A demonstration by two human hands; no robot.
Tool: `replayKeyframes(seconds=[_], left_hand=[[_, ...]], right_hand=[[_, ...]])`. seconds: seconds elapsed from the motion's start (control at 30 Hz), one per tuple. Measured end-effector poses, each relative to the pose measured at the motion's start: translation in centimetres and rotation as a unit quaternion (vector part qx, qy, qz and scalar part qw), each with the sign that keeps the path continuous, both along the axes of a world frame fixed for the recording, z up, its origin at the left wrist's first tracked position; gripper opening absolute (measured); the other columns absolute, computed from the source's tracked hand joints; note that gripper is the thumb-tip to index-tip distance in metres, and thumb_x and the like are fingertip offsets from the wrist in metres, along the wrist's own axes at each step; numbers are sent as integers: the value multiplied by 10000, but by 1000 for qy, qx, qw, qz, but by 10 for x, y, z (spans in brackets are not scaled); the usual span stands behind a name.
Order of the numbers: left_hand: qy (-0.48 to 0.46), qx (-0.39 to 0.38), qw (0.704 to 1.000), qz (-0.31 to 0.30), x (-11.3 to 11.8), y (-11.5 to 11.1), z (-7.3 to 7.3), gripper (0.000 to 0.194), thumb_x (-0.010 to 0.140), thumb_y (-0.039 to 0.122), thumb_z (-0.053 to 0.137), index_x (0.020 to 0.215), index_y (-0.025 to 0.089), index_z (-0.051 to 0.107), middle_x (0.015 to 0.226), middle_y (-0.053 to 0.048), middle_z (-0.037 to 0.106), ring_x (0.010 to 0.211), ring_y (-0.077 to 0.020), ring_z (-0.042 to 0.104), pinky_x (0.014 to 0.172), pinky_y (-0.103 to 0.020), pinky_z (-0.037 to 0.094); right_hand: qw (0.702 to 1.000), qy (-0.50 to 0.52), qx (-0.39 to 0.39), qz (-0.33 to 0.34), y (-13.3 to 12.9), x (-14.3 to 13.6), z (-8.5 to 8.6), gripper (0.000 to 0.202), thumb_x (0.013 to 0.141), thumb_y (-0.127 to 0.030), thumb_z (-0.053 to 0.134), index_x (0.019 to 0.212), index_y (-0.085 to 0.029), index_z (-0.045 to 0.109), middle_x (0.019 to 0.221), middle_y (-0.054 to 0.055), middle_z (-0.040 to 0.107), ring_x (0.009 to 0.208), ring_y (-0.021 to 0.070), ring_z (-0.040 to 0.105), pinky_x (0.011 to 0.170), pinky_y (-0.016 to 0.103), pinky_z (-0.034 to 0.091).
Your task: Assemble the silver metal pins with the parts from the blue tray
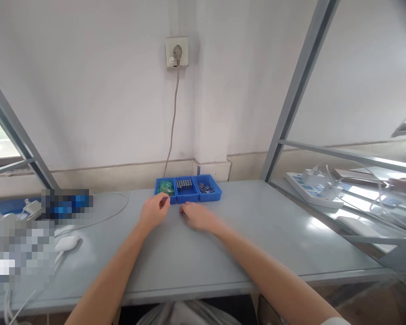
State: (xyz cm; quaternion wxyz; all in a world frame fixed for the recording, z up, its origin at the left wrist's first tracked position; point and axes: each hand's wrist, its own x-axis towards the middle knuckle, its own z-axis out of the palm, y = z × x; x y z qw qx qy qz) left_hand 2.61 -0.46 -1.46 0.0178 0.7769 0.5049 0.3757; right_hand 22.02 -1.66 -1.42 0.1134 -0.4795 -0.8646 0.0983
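Three joined blue bins stand at the back of the grey table. Green items fill the left bin, rows of small dark cylinders with light tops the middle one, and loose thin metal pieces the right one. My left hand is just in front of the left bin, its fingers curled in a pinch; what they hold, if anything, is too small to name. In front of the middle bin, my right hand is closed near the tabletop, with something small and dark at its fingertips that I cannot make out.
A white adapter and cables lie on the table's left part, near a blurred-out area. Metal frame posts rise at both sides. Beyond the right post, a power strip lies on another table. A plugged-in socket is on the wall.
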Motion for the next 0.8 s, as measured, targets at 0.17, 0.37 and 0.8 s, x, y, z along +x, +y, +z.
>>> replayKeyframes(seconds=[0.17, 0.37, 0.8], left_hand=[[45, -52, 997, -30, 1, -1, 1, 196, 883, 309, 466, 861, 220, 639, 730, -3, 658, 628, -147, 559, 600, -260, 393], [95, -117, 986, -69, 1, -1, -2, 191, 851, 299, 507, 923, 232, 671, 798, -16, 687, 688, -168, 603, 593, -257, 396], [59, -120, 986, -95, 3, -4, 5, 214, 832, 353, 567, 963, 235, 687, 809, -4, 683, 634, -143, 574, 575, -240, 408]], right_hand=[[1000, 5, -11, -5, 5, 7, 2, 323, 804, -88, 461, 1069, -140, 637, 1058, 130, 659, 951, 238, 606, 734, 293, 398], [991, 135, -2, -26, 9, 4, 8, 317, 781, -106, 472, 1014, -135, 686, 1014, 106, 673, 940, 215, 598, 804, 306, 422], [803, 536, -257, -52, 13, -17, 0, 210, 693, -168, 652, 901, -143, 657, 698, 0, 638, 641, 134, 589, 725, 308, 507]])
